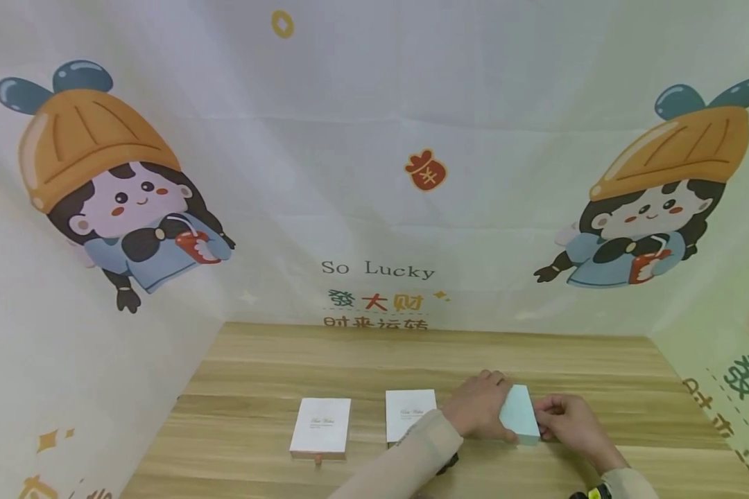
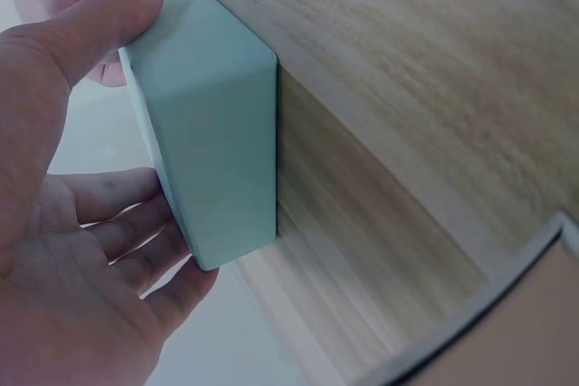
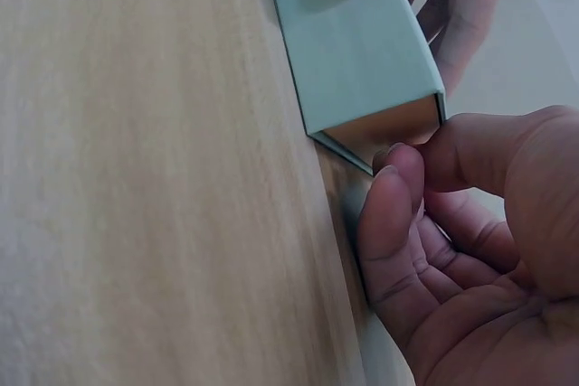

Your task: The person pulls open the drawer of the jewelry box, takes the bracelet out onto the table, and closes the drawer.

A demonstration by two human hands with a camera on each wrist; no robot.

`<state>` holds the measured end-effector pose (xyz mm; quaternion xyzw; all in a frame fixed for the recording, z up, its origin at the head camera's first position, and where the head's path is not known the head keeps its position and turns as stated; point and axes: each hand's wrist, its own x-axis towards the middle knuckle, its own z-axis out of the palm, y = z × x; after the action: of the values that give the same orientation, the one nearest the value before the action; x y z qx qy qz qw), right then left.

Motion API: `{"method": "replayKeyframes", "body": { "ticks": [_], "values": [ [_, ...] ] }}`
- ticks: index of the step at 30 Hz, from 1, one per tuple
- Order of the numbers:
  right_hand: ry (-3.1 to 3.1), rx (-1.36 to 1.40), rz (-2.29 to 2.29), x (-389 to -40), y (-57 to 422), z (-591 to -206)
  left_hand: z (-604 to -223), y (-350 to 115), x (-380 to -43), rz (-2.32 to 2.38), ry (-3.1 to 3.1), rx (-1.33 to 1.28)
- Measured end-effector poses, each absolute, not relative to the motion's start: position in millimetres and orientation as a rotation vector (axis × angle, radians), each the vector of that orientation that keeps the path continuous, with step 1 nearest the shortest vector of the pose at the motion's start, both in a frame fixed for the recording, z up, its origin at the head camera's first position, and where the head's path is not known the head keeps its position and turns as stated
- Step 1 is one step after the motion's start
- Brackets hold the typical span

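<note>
A pale green drawer box (image 1: pixel 520 414) stands on the wooden table at the right. My left hand (image 1: pixel 479 405) grips it from the left, thumb on one side and fingers on the opposite side, as the left wrist view shows. At the box's right end is my right hand (image 1: pixel 571 423). In the right wrist view, its thumb and fingertips (image 3: pixel 391 210) pinch together against the brown inner drawer (image 3: pixel 395 130). Whatever small part lies between those fingertips is hidden. The drawer sits inside the green sleeve (image 3: pixel 362 51).
Two white boxes with gold lettering lie to the left: one white box (image 1: pixel 321 425) with a small tab at its front, and another white box (image 1: pixel 410 409) partly behind my left forearm. A printed cloth (image 1: pixel 374 229) encloses the wooden table (image 1: pixel 256 367) at the back and sides.
</note>
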<state>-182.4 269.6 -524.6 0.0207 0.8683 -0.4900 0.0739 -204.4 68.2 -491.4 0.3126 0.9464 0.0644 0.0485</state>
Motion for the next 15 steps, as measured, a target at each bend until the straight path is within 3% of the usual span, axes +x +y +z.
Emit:
{"method": "replayKeyframes", "body": {
  "ticks": [15],
  "values": [
    [2.664,0.014,-1.412,-180.1,272.7,-523.6,-487.8,66.0,-201.9,0.204,2.900,0.920]
  ]
}}
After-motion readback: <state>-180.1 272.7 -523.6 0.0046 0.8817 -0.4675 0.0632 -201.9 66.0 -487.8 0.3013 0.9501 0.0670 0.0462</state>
